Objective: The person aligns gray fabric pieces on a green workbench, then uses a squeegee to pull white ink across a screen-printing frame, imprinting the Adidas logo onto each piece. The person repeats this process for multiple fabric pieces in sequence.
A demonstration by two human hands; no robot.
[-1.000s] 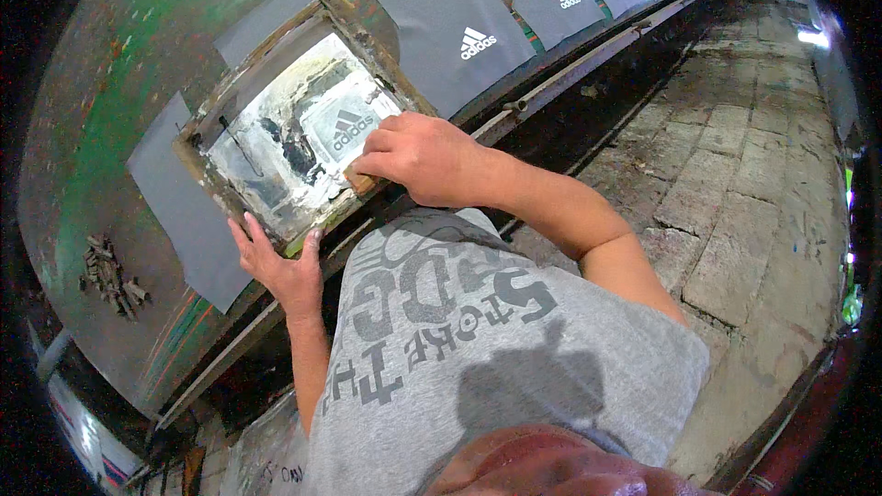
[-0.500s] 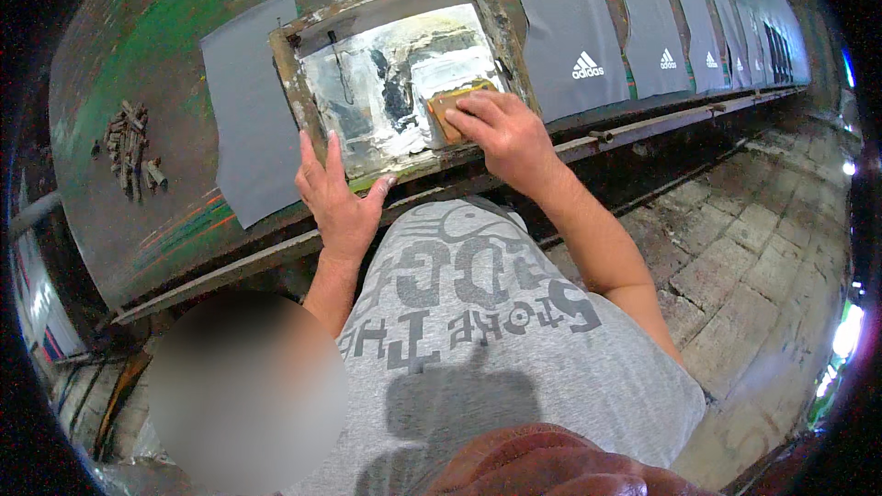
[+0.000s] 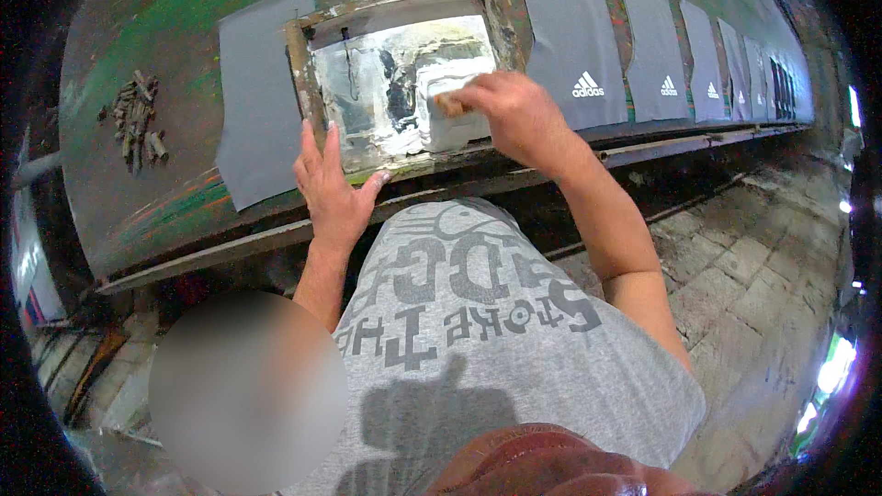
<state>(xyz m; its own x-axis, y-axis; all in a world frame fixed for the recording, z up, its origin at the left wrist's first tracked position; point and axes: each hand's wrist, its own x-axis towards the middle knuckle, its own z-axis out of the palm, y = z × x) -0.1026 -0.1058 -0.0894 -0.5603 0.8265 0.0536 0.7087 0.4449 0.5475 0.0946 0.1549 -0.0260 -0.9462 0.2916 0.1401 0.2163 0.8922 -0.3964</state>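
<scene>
Screen frame (image 3: 400, 83), a wooden one with a shiny middle smeared with white paint, is lying flat on the long bench (image 3: 184, 55), on top of a grey cloth piece. The right hand (image 3: 510, 110) is closing its fingers around a small wooden squeegee (image 3: 450, 103) and is pressing it down on the white paint inside the frame. The left hand (image 3: 333, 191) is lying open and flat, with fingers spread, on the near-left corner of the frame, holding it down.

Just beside the frame on the left, a plain grey cloth piece (image 3: 257, 119) is lying on the bench. On the right, more grey cloth pieces (image 3: 574, 37) are lying in a row that is running far down the bench, and several are showing a small white mark. Further left, a little pile of wooden sticks (image 3: 136, 115) is sitting well apart from the frame.

The bench top is looking dark and worn, with green and orange paint stains on it. A metal rail (image 3: 680, 142) is running along its near edge. The person is wearing a grey shirt (image 3: 478, 331) with grey letters. The floor (image 3: 763, 248) on the right is showing grey stone blocks, and bright light is coming in at the far right edge.
</scene>
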